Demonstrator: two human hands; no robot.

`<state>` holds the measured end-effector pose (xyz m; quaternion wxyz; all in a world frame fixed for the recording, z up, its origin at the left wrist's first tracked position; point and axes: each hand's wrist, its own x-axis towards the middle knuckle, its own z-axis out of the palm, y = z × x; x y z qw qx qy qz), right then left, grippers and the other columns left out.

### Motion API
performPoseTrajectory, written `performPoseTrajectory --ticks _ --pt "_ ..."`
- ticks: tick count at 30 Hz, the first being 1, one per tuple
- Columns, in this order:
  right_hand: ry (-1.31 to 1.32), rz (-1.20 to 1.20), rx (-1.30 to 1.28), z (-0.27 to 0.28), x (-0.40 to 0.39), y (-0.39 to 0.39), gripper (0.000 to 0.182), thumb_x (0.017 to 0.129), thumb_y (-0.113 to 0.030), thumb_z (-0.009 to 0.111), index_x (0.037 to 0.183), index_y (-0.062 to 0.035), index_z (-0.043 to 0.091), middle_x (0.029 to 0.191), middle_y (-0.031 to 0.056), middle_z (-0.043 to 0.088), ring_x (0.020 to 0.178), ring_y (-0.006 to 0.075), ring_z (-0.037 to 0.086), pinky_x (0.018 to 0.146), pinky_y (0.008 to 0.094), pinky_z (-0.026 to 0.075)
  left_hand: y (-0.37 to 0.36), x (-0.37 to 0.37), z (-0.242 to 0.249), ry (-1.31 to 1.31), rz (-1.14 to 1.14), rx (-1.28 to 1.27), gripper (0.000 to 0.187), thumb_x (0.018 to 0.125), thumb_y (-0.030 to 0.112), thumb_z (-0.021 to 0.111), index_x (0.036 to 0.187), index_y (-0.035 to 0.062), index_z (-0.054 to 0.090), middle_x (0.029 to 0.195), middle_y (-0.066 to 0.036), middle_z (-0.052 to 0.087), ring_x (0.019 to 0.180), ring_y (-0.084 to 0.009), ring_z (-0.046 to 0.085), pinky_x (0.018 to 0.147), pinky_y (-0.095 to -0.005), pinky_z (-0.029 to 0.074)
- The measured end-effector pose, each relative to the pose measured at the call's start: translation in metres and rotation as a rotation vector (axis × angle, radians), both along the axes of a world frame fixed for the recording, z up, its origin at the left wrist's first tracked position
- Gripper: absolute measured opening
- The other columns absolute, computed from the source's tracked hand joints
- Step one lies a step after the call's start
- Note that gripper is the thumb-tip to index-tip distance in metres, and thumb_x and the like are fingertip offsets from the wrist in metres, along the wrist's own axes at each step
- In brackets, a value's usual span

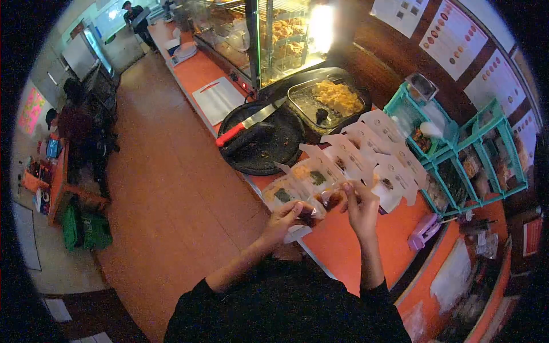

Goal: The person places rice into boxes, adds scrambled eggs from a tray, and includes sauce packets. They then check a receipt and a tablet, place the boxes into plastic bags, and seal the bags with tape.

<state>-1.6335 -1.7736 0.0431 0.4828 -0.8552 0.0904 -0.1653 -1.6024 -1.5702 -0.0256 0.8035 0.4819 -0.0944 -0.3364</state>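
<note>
My left hand is closed on a small clear plastic sauce packet with dark red contents. My right hand pinches clear plastic at the packets' right end, where another dark red portion shows. Whether the two portions are joined I cannot make out. Just beyond my hands are open paper food boxes; one near box and the box beside it hold pale food topped with dark green. Another box with a dark brown topping stands past my right hand.
A red-handled knife lies across a round black board. Behind are a tray with yellow fried food and a lit glass cabinet. Teal baskets and a purple stapler are at right. Other people stand at left.
</note>
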Motion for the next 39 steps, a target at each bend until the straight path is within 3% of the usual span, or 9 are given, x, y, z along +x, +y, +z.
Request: performPoseTrajectory --ticks 10,15,20,28,32,33,35,37,39 --pt "0.182 -0.146 0.049 -0.053 0.073 -0.002 0.022 0.091 -0.016 0.057 0.089 0.0042 0.063 0.077 0.0145 0.067 0.049 0.0176 0.062 0.042 0.0304 0.048 0.039 0.033 -0.077 0.492 0.000 -0.151 0.030 0.098 0.031 0.046 0.105 0.0034 0.057 0.090 -0.010 0.061 0.079 -0.0191 0.061 0.073 -0.0349 0.052" --pt "0.009 -0.090 -0.642 -0.167 0.093 -0.003 0.021 0.082 -0.018 0.056 0.091 -0.0009 0.064 0.082 0.0207 0.066 0.073 0.0361 0.067 0.059 0.0521 0.051 0.018 0.054 -0.106 -0.206 0.382 0.332 0.018 0.095 0.016 0.051 0.101 0.0006 0.057 0.083 -0.007 0.061 0.074 -0.0186 0.060 0.072 -0.0308 0.048" --pt "0.472 0.128 -0.634 -0.163 0.069 0.012 0.032 0.070 -0.019 0.063 0.099 -0.0050 0.066 0.091 0.0195 0.066 0.081 0.0371 0.066 0.067 0.0492 0.054 -0.008 0.085 -0.186 -0.828 0.255 0.617 0.029 0.089 0.021 0.061 0.107 -0.0003 0.056 0.089 -0.015 0.060 0.087 -0.0339 0.059 0.077 -0.0413 0.047" --pt "0.080 -0.111 -0.152 -0.077 -0.053 -0.087 0.030 0.085 -0.032 0.056 0.088 -0.0043 0.066 0.078 0.0146 0.067 0.068 0.0310 0.065 0.067 0.0417 0.051 -0.005 0.074 -0.182 -1.524 0.608 1.252 0.039 0.092 0.030 0.053 0.112 -0.0032 0.050 0.103 -0.021 0.049 0.100 -0.0388 0.048 0.082 -0.0489 0.040" --pt "0.311 -0.539 -0.151 -0.034 -0.198 -0.212 0.024 0.087 -0.026 0.057 0.088 -0.0036 0.066 0.077 0.0108 0.068 0.067 0.0155 0.066 0.062 0.0349 0.050 -0.012 0.046 -0.132 -1.251 0.612 1.162 0.040 0.095 0.036 0.045 0.107 -0.0015 0.051 0.101 -0.020 0.050 0.095 -0.0372 0.050 0.079 -0.0472 0.040" --pt "0.272 -0.781 -0.487 -0.021 -0.244 -0.238 0.021 0.086 -0.021 0.055 0.091 -0.0031 0.066 0.080 0.0138 0.068 0.071 0.0205 0.068 0.064 0.0352 0.051 -0.013 0.042 -0.127 -1.254 0.606 1.152 0.040 0.095 0.036 0.045 0.107 -0.0015 0.051 0.101 -0.020 0.050 0.095 -0.0372 0.050 0.079 -0.0472 0.040" --pt "0.312 -1.217 -0.467 -0.020 -0.334 -0.319 0.022 0.083 -0.015 0.052 0.093 -0.0012 0.065 0.084 0.0234 0.065 0.080 0.0360 0.066 0.069 0.0424 0.050 -0.007 0.041 -0.130 -1.309 0.727 1.106 0.036 0.096 0.034 0.043 0.105 -0.0005 0.052 0.101 -0.019 0.052 0.093 -0.0363 0.051 0.079 -0.0464 0.040" --pt "0.052 -1.503 -0.645 -0.011 -0.429 -0.364 0.022 0.085 -0.016 0.051 0.094 0.0004 0.064 0.085 0.0264 0.065 0.083 0.0400 0.065 0.072 0.0443 0.051 0.007 0.050 -0.166 -1.486 0.797 1.278 0.034 0.097 0.031 0.043 0.105 -0.0002 0.052 0.101 -0.019 0.052 0.094 -0.0361 0.051 0.081 -0.0465 0.040" --pt "0.350 -1.813 -0.531 -0.017 -0.502 -0.414 0.022 0.087 -0.014 0.049 0.092 0.0018 0.065 0.082 0.0292 0.064 0.081 0.0383 0.065 0.074 0.0420 0.051 -0.033 0.013 -0.127 -1.358 0.846 1.257 0.031 0.097 0.028 0.044 0.105 -0.0003 0.052 0.101 -0.019 0.053 0.096 -0.0357 0.051 0.086 -0.0473 0.038"
